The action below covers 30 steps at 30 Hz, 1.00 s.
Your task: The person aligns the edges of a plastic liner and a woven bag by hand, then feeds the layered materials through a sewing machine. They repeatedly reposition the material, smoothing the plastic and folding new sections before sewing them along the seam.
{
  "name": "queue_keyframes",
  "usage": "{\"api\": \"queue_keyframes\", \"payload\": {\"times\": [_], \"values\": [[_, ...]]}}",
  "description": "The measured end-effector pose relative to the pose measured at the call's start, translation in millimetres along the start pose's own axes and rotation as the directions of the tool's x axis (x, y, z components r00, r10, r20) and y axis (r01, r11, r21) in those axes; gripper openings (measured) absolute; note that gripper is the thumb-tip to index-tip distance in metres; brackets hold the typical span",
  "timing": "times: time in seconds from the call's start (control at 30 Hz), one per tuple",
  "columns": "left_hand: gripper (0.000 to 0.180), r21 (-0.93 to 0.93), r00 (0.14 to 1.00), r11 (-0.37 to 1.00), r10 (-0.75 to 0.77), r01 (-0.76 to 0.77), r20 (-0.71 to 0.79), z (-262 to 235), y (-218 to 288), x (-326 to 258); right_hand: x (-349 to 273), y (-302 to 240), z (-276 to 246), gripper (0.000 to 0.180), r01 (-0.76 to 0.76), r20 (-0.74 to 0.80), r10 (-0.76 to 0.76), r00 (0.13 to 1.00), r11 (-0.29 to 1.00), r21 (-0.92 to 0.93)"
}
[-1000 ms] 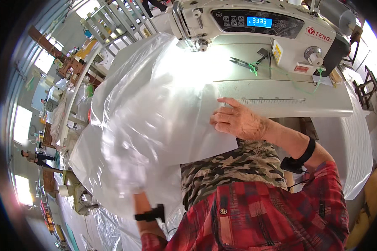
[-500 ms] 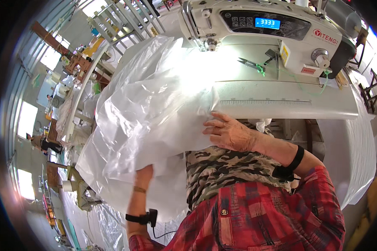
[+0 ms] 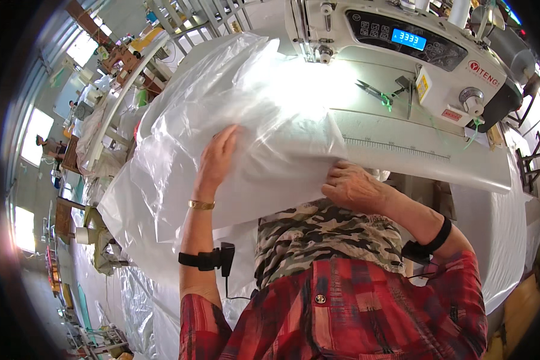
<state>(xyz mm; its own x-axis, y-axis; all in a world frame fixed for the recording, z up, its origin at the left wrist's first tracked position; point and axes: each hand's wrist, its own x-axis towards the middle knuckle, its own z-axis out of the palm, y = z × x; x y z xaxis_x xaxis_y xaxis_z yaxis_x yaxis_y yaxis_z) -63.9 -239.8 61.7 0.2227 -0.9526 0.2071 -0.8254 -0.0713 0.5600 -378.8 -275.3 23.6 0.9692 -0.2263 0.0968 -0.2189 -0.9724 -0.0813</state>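
The left hand (image 3: 217,157) lies flat, fingers spread, on a large crinkled clear plastic sheet (image 3: 246,114) heaped over the white sewing table (image 3: 414,153), while the right hand (image 3: 354,187) pinches its near edge.

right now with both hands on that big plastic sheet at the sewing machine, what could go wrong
1. The clear plastic sheet is bulky and heaped high beside the sewing machine; with only the left hand pressing flat on top and the right hand at its near edge, the slippery bundle could slide off the table.
2. Thread snips lie on the machine bed close to the sheet; a shifting fold might drag or snag on them.
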Motion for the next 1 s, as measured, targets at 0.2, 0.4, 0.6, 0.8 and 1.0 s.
{"api": "queue_keyframes", "payload": {"times": [0.2,0.4,0.6,0.8,1.0], "values": [[0.038,-0.481,0.998,0.874,0.063,-0.069,-0.028,-5.6,-33.6,-18.4,12.9,-6.7,-23.0,0.022,-0.04,0.077,0.008,0.997,0.901,0.431],[0.032,-0.422,0.995,0.903,0.098,-0.076,0.029,-21.5,-5.4,-30.6,91.6,3.5,-31.9,0.032,-0.161,-0.172,0.178,0.969,0.981,0.11],[0.029,-0.11,0.988,0.984,0.144,-0.137,0.056,-25.3,1.3,-27.0,123.4,-6.1,-18.5,0.025,-0.309,-0.159,0.309,0.938,0.951,0.027],[0.026,0.06,0.979,0.977,0.204,-0.204,0.008,-24.5,-27.2,-22.5,48.1,-21.4,-24.2,0.011,0.044,-0.124,0.052,0.991,0.748,0.662],[0.026,0.091,0.97,0.965,0.244,-0.245,0.022,-23.0,-34.3,-16.1,44.7,-17.0,-10.7,0.031,-0.091,-0.118,0.692,0.712,0.257,0.962]]}}
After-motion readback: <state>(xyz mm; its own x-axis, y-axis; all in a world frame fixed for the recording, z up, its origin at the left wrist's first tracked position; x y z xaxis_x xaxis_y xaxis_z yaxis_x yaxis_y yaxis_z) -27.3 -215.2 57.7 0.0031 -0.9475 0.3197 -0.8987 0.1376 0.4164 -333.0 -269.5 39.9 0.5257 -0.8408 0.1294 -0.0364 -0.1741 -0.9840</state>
